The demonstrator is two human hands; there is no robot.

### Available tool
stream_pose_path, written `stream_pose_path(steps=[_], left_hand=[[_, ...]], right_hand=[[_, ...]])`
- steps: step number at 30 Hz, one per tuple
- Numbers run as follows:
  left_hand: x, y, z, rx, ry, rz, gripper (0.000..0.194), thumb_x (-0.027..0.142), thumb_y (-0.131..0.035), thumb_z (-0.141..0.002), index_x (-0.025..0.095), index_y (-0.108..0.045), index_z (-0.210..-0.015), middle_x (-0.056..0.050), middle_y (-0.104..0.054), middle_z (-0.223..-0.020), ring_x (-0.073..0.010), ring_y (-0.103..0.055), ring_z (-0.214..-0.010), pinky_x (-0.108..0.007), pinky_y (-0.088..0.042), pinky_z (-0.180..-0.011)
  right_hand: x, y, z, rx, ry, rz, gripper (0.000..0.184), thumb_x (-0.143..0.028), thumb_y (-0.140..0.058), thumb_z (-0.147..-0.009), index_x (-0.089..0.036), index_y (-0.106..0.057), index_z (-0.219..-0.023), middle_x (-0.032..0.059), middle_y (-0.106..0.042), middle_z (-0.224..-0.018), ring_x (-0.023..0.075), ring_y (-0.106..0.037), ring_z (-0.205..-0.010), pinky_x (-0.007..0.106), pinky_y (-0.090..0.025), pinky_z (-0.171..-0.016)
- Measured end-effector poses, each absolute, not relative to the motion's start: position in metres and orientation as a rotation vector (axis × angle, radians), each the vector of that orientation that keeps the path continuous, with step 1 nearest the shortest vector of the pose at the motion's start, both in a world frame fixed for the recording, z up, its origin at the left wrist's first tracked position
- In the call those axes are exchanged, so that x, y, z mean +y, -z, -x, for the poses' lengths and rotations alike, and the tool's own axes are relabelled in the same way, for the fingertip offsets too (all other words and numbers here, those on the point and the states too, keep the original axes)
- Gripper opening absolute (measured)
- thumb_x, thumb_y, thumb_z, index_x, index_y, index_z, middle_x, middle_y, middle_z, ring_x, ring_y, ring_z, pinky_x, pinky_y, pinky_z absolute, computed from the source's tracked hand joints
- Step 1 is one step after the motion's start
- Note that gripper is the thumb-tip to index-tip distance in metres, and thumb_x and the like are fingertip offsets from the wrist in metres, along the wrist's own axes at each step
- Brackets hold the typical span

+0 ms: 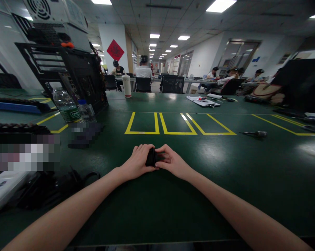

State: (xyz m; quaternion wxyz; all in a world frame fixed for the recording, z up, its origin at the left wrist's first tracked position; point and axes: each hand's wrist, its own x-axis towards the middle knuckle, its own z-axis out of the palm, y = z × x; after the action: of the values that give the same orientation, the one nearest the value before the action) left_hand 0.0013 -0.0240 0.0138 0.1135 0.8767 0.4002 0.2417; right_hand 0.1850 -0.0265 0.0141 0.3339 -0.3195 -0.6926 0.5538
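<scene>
A small black object (150, 158) is held between my two hands just above the green table, near the middle of the view. My left hand (139, 161) wraps round its left side, thumb below and fingers over the top. At its right side, my right hand (173, 162) has thumb and fingers closed on the edge. What kind of thing it is cannot be made out, as the fingers hide most of it. Beyond the hands, yellow tape outlines (142, 132) mark the table. To the right lies a screwdriver (259, 134) with a dark handle.
At left stand a plastic water bottle (64, 104), a smaller bottle with a blue cap (86, 111) and an open computer case (81, 76). Black cables (68, 181) lie nearer. Farther back are a white cup (126, 86) and a clipboard (202, 101). Several people sit at distant tables.
</scene>
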Motion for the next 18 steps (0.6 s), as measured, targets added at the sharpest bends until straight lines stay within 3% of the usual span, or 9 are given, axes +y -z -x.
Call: stream_pose_path(steps=[7,18], left_hand=[[-0.024,-0.0146,-0.0016,1.176,-0.7,-2.583,0.056,0.042,-0.061,-0.068,0.019,-0.035,-0.112,-0.007,-0.047,-0.102,-0.0225,-0.046,-0.09,-0.036,-0.035,-0.076],[-0.024,-0.0142,-0.0021,1.172,-0.703,-2.602,0.055,0.041,-0.061,-0.068,0.019,-0.035,-0.111,-0.006,-0.047,-0.101,-0.0223,-0.046,-0.089,-0.035,-0.035,-0.076]], right_hand=[[-0.0238,-0.0098,-0.1818,-1.77,-1.435,0.788,0.019,-0.023,-0.052,-0.077,-0.021,-0.043,-0.093,0.0009,-0.051,-0.097,0.016,-0.054,-0.095,0.035,-0.046,-0.082],[-0.0215,-0.0119,-0.1838,-1.842,-1.419,0.822,0.03,-0.018,-0.057,-0.072,-0.021,-0.043,-0.099,0.0021,-0.051,-0.101,0.0168,-0.053,-0.096,0.038,-0.043,-0.086]])
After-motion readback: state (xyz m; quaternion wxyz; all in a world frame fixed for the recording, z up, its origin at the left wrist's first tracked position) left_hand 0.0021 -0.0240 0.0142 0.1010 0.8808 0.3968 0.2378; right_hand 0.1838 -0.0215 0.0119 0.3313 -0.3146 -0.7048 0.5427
